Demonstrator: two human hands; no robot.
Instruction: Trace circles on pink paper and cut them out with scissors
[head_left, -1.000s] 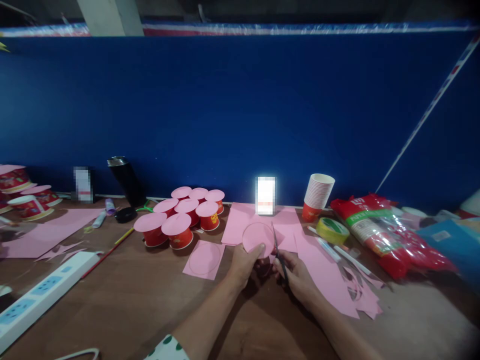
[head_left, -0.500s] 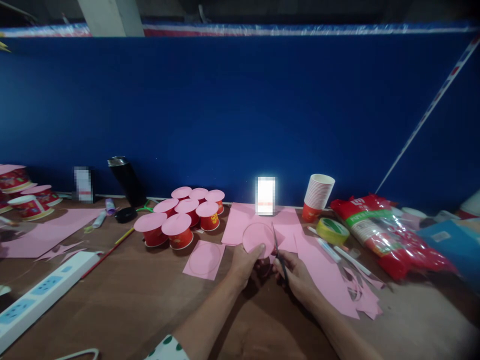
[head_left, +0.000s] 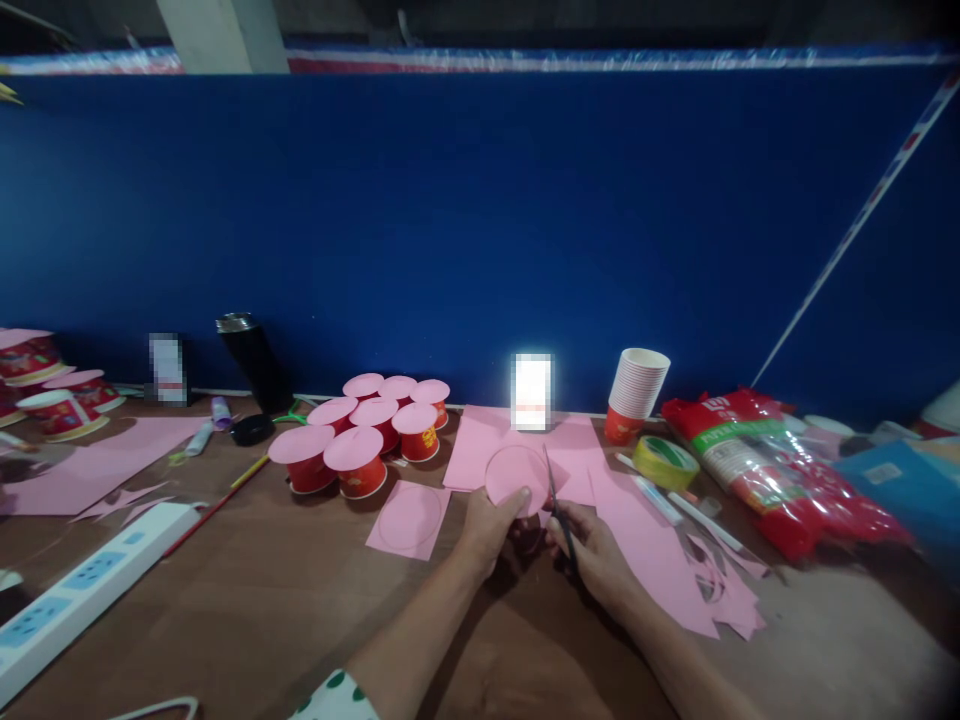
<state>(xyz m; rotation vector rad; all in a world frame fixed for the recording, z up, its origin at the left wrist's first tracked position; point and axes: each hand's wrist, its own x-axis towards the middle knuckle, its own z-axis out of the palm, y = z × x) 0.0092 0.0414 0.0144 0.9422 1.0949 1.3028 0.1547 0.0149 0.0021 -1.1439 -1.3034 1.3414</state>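
My left hand (head_left: pixel 491 525) pinches a round pink paper piece (head_left: pixel 516 475), with the thumb on its upper face. A pencil-like outline runs around its edge. In my right hand (head_left: pixel 589 540) are dark-handled scissors (head_left: pixel 556 495), their blades pointing up along the right edge of the round piece. A square pink paper (head_left: pixel 409 520) with a circle drawn on it lies left of my left hand. Behind it stand several red paper cups (head_left: pixel 362 480) topped with pink discs. Larger pink sheets (head_left: pixel 472 445) lie beyond my hands.
A stack of paper cups (head_left: pixel 637 390), yellow tape (head_left: pixel 665 463) and a red plastic package (head_left: pixel 765 460) stand to the right, beside pink offcuts (head_left: pixel 724 590). A lit phone (head_left: pixel 532 392) leans at the back. Leftward are a black flask (head_left: pixel 255 360) and a white power strip (head_left: pixel 97 580).
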